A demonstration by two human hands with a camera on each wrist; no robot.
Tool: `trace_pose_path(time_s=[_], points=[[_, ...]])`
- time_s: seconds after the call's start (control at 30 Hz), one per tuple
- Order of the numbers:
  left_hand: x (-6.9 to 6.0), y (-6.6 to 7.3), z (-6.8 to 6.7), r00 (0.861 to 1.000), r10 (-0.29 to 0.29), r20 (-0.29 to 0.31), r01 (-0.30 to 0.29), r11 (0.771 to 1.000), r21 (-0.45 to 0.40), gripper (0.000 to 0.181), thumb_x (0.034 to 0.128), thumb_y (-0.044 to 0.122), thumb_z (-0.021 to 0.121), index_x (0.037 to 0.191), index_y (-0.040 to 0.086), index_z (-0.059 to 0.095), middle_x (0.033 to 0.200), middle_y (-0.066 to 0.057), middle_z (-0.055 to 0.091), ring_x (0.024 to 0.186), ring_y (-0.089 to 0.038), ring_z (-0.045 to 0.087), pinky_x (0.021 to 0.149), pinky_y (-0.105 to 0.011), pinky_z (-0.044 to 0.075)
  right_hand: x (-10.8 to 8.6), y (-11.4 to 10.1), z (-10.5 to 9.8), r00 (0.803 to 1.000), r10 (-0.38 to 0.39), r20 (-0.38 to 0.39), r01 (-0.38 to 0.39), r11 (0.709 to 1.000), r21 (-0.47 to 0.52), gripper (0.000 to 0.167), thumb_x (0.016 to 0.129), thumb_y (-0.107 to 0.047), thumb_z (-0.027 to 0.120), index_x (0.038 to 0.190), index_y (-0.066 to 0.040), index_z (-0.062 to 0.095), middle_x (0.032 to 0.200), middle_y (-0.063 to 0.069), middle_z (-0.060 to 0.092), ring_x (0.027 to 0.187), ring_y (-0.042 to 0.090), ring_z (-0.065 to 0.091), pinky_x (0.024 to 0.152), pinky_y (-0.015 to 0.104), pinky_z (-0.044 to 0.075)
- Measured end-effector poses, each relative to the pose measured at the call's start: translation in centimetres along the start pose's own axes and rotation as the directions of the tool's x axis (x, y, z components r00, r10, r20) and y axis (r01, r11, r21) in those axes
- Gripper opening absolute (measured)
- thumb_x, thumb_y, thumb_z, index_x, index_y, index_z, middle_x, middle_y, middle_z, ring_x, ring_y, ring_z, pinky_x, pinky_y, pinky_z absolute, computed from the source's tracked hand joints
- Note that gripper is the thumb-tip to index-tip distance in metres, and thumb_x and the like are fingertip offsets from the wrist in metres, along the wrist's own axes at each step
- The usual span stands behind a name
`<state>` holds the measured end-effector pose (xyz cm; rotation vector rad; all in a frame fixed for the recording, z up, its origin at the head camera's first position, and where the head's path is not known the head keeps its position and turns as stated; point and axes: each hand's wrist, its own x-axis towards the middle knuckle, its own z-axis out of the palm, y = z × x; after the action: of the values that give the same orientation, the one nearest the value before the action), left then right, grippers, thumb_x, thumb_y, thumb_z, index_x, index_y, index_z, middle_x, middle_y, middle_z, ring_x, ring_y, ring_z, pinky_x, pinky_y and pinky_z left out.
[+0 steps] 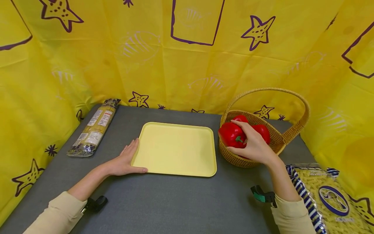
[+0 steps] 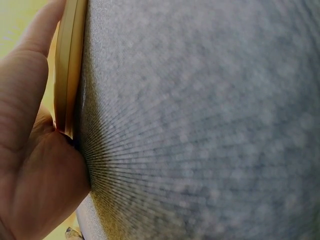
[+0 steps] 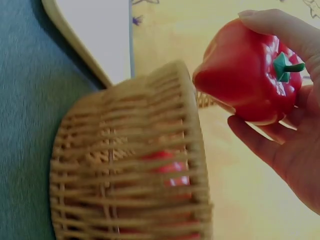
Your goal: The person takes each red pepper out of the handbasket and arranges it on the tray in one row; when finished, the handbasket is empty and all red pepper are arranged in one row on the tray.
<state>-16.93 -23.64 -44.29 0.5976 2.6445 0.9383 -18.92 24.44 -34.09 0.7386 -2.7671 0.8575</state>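
Observation:
My right hand (image 1: 255,145) grips a red bell pepper (image 1: 232,135) with a green stem, thumb on one side and fingers on the other. In the right wrist view the bell pepper (image 3: 245,75) is up at the rim of the wicker basket (image 3: 125,145). More red peppers (image 1: 262,132) lie inside the basket (image 1: 240,161), partly hidden by my hand. At the front left corner of a pale yellow tray (image 1: 177,149), my left hand (image 1: 125,161) rests with straight fingers along the left edge and the thumb at the front edge (image 2: 70,65).
A long clear pack of dry noodles (image 1: 96,126) lies at the back left of the grey table (image 1: 175,201). A bag of pasta (image 1: 333,198) sits at the front right. The basket's tall handle (image 1: 271,89) arches above it. Yellow patterned cloth (image 1: 187,65) surrounds the table.

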Motion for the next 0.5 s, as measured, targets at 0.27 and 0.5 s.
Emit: trace_pose_path(time_s=[0.27, 0.5], points=[[0.0, -0.1, 0.1, 1.0, 0.015, -0.015, -0.015, 1.0, 0.014, 0.121, 0.0816, 0.05, 0.074, 0.152, -0.006, -0.008, 0.159, -0.027, -0.007, 0.145, -0.043, -0.008, 0.111, -0.062, -0.001, 1.2, -1.8, 1.4, 0.999, 0.006, 0.05, -0.009, 0.998, 0.069, 0.094, 0.07, -0.036, 0.087, 0.147, -0.02, 0.036, 0.133, 0.007, 0.054, 0.112, 0.028, 0.058, 0.086, 0.053, 0.051], [0.1, -0.2, 0.1, 1.0, 0.014, -0.018, -0.013, 1.0, 0.011, 0.122, 0.0808, 0.051, 0.075, 0.152, -0.006, -0.007, 0.159, -0.027, -0.006, 0.145, -0.043, -0.008, 0.111, -0.063, 0.0, 2.2, -2.9, 2.7, 0.995, -0.022, 0.093, 0.008, 0.99, 0.143, 0.089, 0.071, -0.031, 0.088, 0.143, -0.017, 0.037, 0.13, 0.007, 0.056, 0.112, 0.025, 0.059, 0.089, 0.047, 0.052]])
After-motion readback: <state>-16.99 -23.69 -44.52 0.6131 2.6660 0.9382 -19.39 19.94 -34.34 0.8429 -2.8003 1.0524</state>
